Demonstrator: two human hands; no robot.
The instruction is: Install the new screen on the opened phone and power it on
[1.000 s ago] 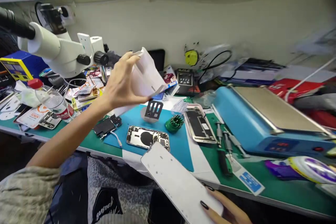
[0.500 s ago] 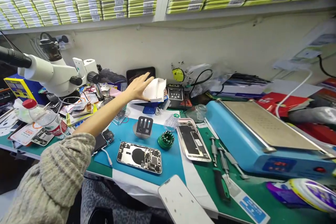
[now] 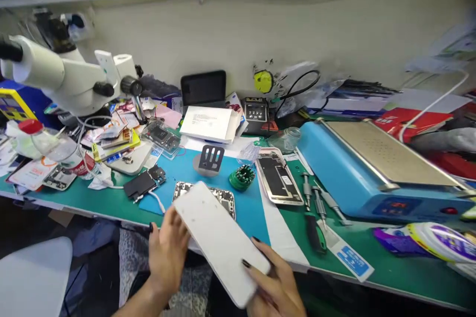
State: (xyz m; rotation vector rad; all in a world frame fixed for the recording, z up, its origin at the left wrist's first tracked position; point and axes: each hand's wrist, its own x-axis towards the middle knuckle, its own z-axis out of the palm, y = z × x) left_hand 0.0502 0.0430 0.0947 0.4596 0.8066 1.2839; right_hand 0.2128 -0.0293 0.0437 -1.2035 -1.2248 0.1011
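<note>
Panel [image 3: 219,237] slants from right hand [image 3: 273,280], gripping its near end, to loosely open left hand [image 3: 169,250].

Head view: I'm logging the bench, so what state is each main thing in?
White panel: gripped by right hand, tilted.
Left hand: open, at the panel's edge.
Phone behind panel: opened, partly hidden.
Pink-edged phone: opened, interior exposed.
Bit holder: upright, holding bits.
Bottle: capped.
Blue machine: display lit red.
White box: lying printed face up.
</note>
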